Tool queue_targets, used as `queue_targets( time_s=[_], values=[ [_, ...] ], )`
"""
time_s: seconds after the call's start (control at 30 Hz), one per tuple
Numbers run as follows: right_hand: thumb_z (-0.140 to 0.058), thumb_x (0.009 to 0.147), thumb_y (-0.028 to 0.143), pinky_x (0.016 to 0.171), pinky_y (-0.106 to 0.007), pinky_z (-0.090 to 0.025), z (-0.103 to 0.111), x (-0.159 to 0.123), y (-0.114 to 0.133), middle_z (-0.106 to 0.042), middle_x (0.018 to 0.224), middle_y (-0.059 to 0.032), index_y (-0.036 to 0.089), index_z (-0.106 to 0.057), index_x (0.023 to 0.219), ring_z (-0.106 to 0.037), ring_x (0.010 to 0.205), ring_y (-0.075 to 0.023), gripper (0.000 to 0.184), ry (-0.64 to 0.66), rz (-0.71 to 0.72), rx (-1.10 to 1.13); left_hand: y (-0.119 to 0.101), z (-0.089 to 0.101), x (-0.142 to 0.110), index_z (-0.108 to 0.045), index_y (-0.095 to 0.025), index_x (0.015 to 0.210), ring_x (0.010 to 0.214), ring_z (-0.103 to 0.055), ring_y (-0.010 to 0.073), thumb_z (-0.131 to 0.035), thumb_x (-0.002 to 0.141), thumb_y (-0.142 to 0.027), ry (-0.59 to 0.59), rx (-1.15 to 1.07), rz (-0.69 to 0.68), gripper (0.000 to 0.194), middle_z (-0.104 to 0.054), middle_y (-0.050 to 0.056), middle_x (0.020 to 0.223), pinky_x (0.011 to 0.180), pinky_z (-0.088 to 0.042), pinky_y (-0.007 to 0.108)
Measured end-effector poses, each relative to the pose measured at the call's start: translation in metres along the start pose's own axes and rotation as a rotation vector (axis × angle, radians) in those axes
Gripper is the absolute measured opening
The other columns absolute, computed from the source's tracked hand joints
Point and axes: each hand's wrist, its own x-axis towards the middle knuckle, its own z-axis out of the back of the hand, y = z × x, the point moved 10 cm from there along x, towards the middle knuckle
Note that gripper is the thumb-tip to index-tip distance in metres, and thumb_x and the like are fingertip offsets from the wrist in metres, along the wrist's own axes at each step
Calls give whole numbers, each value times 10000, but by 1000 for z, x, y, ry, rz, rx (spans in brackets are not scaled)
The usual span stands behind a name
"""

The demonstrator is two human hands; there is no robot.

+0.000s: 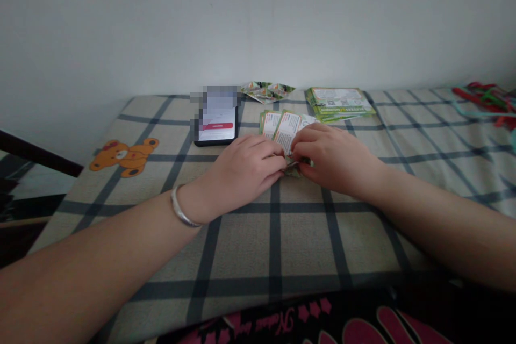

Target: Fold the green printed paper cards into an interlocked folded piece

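My left hand (258,164), a silver bangle on its wrist, and my right hand (328,153) meet over the middle of the table. Their fingers are closed on a small greenish printed card (293,170), mostly hidden by the fingertips; it looks folded or bent. Just beyond the fingers lie a few flat green-edged printed cards (278,122) with dense text, partly covered by my right hand. A stack of similar cards (341,102) rests farther back on the right. Against the wall stands a folded piece made of such cards (268,91), with a zigzag shape.
A phone (217,123) with a lit screen lies to the left of the cards. The checked tablecloth (242,242) carries an orange bear picture (124,157) at left. Red and green tangled items (489,102) sit at the far right. A wall (258,21) closes off the back edge.
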Motion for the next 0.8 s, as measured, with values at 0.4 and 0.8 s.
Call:
queue_targets(
  time_s=[0.4,0.8],
  values=[
    [-625,793,184,854,-358,-466,-6,2,-8,-692,912,-65,186,-698,791,-609,932,-221,72,-140,74,326,4,3,-3,-679,-183,943,1008,-594,239,-563,920,-227,-35,-41,17,127,-672,47,1059,907,-492,413],
    [-705,820,399,893,-396,-455,2,0,-17,-695,879,-72,184,-702,805,-617,950,-247,215,-94,123,319,22,-5,-2,-645,-161,904,949,-580,239,-530,875,-183,43,-46,145,120,-625,72,964,822,-466,384]
  ],
)
